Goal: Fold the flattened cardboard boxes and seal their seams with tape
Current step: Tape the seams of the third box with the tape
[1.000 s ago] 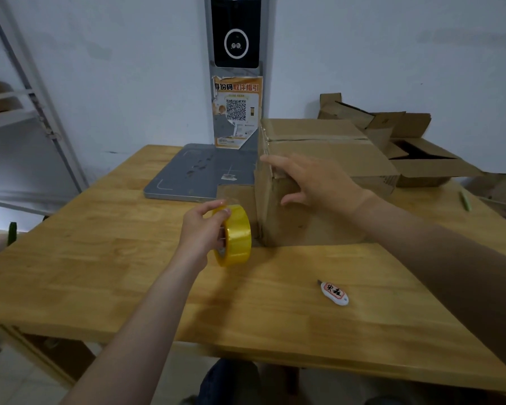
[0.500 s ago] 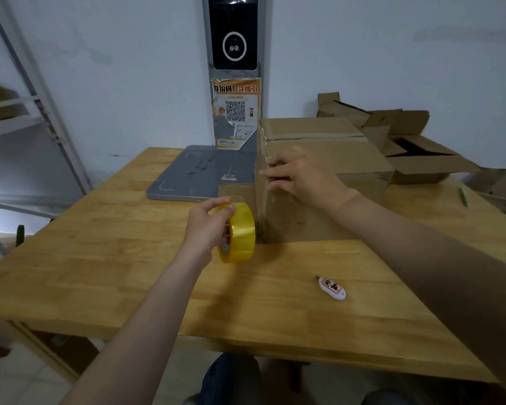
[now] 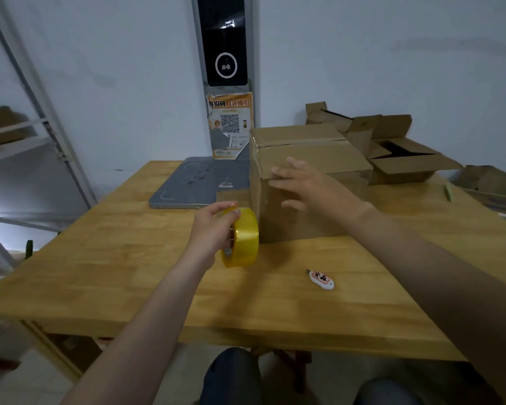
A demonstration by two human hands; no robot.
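A folded brown cardboard box [image 3: 310, 147] stands on the wooden table [image 3: 105, 258], its top flaps closed with a seam across the top. My left hand [image 3: 214, 226] grips a yellow tape roll [image 3: 241, 236] just left of the box's near corner; a clear strip of tape runs from the roll up to the box's left side. My right hand [image 3: 307, 185] has its fingers spread at the box's front top edge, blurred, holding nothing.
A small white utility knife [image 3: 320, 279] lies on the table in front of the box. A grey flat scale [image 3: 199, 182] sits behind on the left. Open cardboard boxes [image 3: 398, 159] stand at the back right. A metal shelf [image 3: 27, 135] is at the left.
My right hand has lifted off the box's top left edge and spread its fingers. My left hand keeps the tape roll beside the box, nearly still.
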